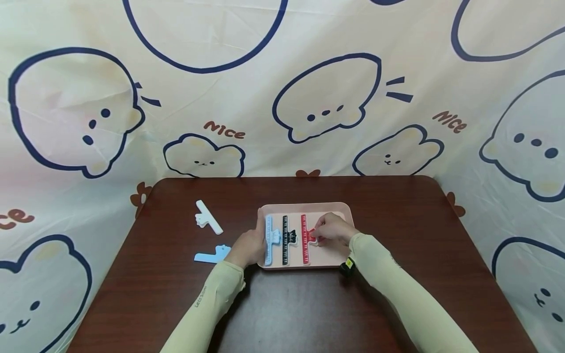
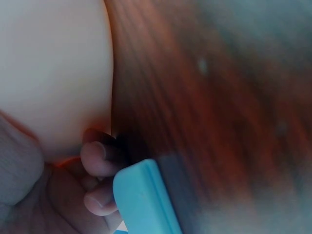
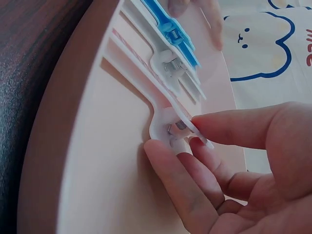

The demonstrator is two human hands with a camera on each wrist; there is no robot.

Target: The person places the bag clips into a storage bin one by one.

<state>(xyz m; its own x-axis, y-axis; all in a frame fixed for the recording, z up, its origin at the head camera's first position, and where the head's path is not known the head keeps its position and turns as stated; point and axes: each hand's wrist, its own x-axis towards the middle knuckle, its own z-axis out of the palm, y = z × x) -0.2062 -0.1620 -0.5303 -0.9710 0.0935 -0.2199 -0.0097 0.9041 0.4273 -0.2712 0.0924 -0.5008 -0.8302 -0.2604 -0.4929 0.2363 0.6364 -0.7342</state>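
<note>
A pale pink tray [image 1: 327, 259] lies on the table with a blue ruler clip [image 1: 268, 240], a black ruler clip [image 1: 285, 240] and a red ruler clip [image 1: 305, 240] side by side in it. My left hand [image 1: 249, 245] grips the tray's left edge; its curled fingertips show in the left wrist view beside a light blue clip [image 2: 146, 200]. With thumb and fingers, my right hand [image 1: 333, 228] pinches the red clip at its handle end. In the right wrist view, metal springs show in the clips, and the red clip's edge [image 3: 146, 80] is turned to the camera.
Left of the tray, a white clip [image 1: 209, 217] lies slanted on the dark brown table [image 1: 291, 309]. The light blue clip lies nearer, by the left wrist. A black device [image 1: 347, 267] sits at the right wrist. A printed cloth [image 1: 260, 103] hangs behind and at both sides.
</note>
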